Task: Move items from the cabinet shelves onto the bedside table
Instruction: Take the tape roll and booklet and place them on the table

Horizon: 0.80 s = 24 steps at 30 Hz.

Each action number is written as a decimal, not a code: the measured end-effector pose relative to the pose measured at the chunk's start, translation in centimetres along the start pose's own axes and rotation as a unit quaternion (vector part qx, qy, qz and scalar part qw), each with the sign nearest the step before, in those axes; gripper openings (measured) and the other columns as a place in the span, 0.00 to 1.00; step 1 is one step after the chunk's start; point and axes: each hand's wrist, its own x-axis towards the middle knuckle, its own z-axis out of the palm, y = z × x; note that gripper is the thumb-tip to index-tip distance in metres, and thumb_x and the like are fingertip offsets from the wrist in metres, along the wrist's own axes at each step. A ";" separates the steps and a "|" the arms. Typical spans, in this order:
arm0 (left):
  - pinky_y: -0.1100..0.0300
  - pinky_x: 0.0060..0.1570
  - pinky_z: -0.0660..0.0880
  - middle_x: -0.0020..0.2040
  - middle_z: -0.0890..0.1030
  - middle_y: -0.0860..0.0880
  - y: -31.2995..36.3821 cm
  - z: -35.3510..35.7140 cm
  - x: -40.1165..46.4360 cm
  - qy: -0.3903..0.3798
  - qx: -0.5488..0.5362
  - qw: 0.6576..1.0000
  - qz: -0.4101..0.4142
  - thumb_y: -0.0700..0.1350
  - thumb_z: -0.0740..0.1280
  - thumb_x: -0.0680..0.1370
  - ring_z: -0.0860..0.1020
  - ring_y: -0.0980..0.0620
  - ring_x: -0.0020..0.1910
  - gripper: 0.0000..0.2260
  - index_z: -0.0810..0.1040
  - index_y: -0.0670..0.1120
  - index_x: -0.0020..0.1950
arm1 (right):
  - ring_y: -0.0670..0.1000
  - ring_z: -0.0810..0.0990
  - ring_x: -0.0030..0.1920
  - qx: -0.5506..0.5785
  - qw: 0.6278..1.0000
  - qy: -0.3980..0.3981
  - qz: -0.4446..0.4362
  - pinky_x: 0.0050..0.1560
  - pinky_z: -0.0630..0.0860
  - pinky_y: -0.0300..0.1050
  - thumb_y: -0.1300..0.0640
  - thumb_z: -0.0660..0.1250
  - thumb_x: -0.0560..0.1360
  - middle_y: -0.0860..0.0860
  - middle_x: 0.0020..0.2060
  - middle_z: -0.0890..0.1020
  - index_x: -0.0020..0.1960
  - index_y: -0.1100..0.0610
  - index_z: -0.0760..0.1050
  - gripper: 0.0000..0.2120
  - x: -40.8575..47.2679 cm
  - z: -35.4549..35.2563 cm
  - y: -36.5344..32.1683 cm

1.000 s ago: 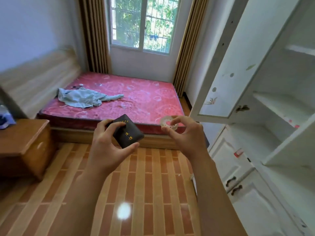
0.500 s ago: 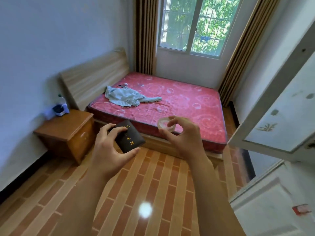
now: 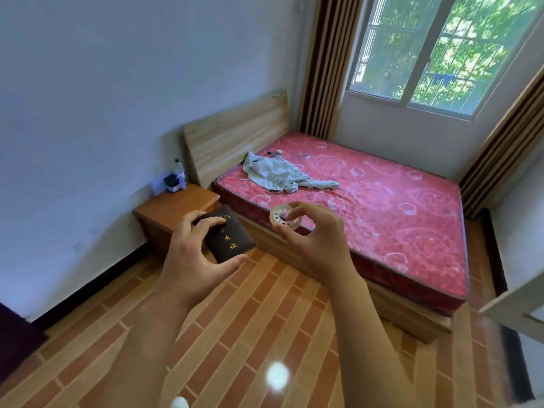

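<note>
A wide bed with a red patterned mattress [image 3: 382, 207] fills the far side of the room under the window, its pale wooden headboard [image 3: 235, 134] against the left wall, and a crumpled grey-blue cloth [image 3: 276, 172] lies near the mattress's head end. Beside the head of the bed stands the small brown wooden bedside bench [image 3: 173, 207]; on its back edge, close to the wall, sit a clear plastic bottle [image 3: 178, 169] and a small dark-and-white object [image 3: 171, 182] too small to identify.

The left hand [image 3: 194, 254] grips a dark booklet with gold lettering [image 3: 228, 238] between curled fingers and thumb. The right hand [image 3: 315, 240] pinches a translucent white ring-shaped roll [image 3: 285, 220] at its fingertips. Both items are held in the air over the striped wood-pattern floor [image 3: 235, 334], near the bench's front corner but not yet above its top.

Judging by this, the task is midway: two items are in hand, and setting them down is what remains. The front of the bench top offers room, and nothing lies on the floor between the hands and the bench. A white cabinet door edge [image 3: 518, 307] shows at the right; its shelves are out of view.
</note>
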 end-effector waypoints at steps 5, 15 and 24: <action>0.61 0.66 0.66 0.73 0.67 0.55 -3.6 -0.9 3.1 0.004 -0.006 1.000 -0.005 0.58 0.82 0.67 0.67 0.56 0.71 0.32 0.76 0.58 0.69 | 0.47 0.82 0.60 -0.007 1.000 -0.021 0.007 0.57 0.74 0.35 0.48 0.82 0.71 0.45 0.56 0.85 0.48 0.50 0.82 0.12 3.0 3.9 -0.2; 0.60 0.65 0.69 0.72 0.67 0.55 -13.1 -4.3 13.8 0.005 -0.036 0.999 0.001 0.56 0.84 0.66 0.65 0.65 0.65 0.33 0.76 0.58 0.69 | 0.46 0.82 0.61 -0.010 1.000 0.003 0.001 0.63 0.76 0.45 0.50 0.82 0.70 0.41 0.55 0.83 0.47 0.50 0.82 0.11 11.6 13.7 -2.3; 0.71 0.64 0.64 0.71 0.68 0.55 -21.2 -10.0 20.8 0.005 -0.040 0.999 -0.001 0.57 0.84 0.65 0.67 0.63 0.66 0.33 0.77 0.59 0.68 | 0.46 0.80 0.65 -0.012 1.000 -0.001 0.009 0.65 0.74 0.45 0.49 0.82 0.71 0.46 0.61 0.85 0.47 0.50 0.82 0.11 18.2 23.0 -6.6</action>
